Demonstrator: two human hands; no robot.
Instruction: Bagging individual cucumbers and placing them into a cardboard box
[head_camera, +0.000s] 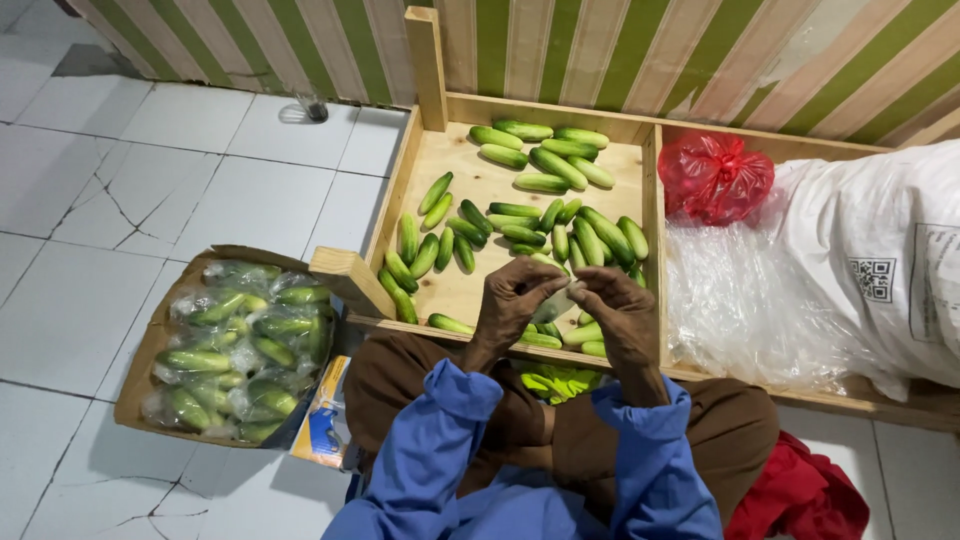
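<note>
Fingers first: the fingertips of both hands meet over the near edge of the wooden tray (415, 165). The left hand (512, 300) curls its fingers down and inward; the right hand (622, 312) mirrors it from the other side. Between them sits a pale, thin film (556, 302), seemingly clear plastic wrap, pinched at both ends. Both sets of fingers are closed on it, not spread. Whether a cucumber is inside the film I cannot tell; the knuckles hide it.

The film runs roughly left to right between the two hands, its long axis across the body, slightly higher at the right. Neither hand is clearly nearer; each holds its own end.

Outward: just under and beyond the hands lie loose cucumbers (520, 235), scattered in the tray's left compartment, most lying with their long axes pointing away from the person or slanting. A second cluster sits at the far end of the same compartment. A few lie right beside the wrists at the near rail.

To the person's left, on the tiled floor (120, 200), a cardboard box (140, 365) holds wrapped cucumbers (240, 350), glossy under film.

To the right, the tray's other compartment holds crumpled clear plastic sheeting (740, 310), a red plastic bag (715, 175) and a large white sack (870, 260). Blue sleeves (450, 430) cover both forearms.
</note>
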